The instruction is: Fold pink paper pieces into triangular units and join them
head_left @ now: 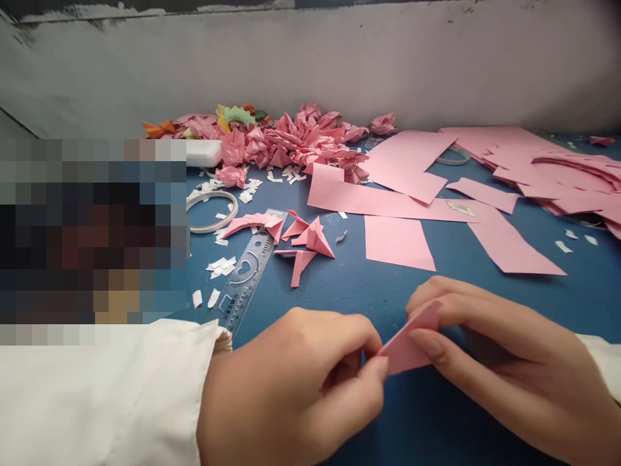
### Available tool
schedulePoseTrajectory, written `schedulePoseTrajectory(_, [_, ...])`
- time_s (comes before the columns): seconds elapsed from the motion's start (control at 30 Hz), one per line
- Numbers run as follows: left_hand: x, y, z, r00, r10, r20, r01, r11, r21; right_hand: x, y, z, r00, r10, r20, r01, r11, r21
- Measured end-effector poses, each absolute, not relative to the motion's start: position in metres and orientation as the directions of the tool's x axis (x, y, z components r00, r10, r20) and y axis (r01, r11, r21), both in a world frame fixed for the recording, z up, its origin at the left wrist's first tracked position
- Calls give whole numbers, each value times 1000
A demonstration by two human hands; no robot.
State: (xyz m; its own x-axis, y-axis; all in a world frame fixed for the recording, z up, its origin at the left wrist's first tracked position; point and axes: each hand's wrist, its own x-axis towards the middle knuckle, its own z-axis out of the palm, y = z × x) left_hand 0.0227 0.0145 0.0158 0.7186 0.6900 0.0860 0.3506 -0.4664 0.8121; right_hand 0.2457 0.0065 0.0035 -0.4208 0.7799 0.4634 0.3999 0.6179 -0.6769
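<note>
A small folded piece of pink paper [407, 349] is held between my two hands above the blue table [339, 298]. My left hand [301, 382] pinches its left corner between thumb and forefinger. At the other end, my right hand [509, 362] grips the upper right part with thumb and fingers. Beyond my left hand lie folded pink paper shapes [315, 239], beside a clear ruler [247, 278]. A pink rectangle [400, 243] rests flat past the held piece.
Crumpled and folded pink papers [291, 142] are heaped along the wall. Pink sheets [514, 155] are stacked at the right. A tape roll [213, 211], white scraps [222, 266] and a white box [206, 153] lie at the left, near a blurred-out area.
</note>
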Motion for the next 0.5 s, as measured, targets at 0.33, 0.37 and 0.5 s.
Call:
schedulePoseTrajectory(0.33, [26, 27, 22, 773, 587, -240, 299, -4, 954, 238, 2, 2, -453, 859, 240, 393, 434, -811])
schedulePoseTrajectory(0.37, [25, 27, 22, 781, 566, -266, 304, 29, 952, 239, 0, 2, -466, 843, 269, 393, 469, -791])
schedulePoseTrajectory(0.5, [26, 28, 23, 802, 512, -307, 280, 132, 951, 247, -11, -2, -551, 700, 454, 474, 710, -521])
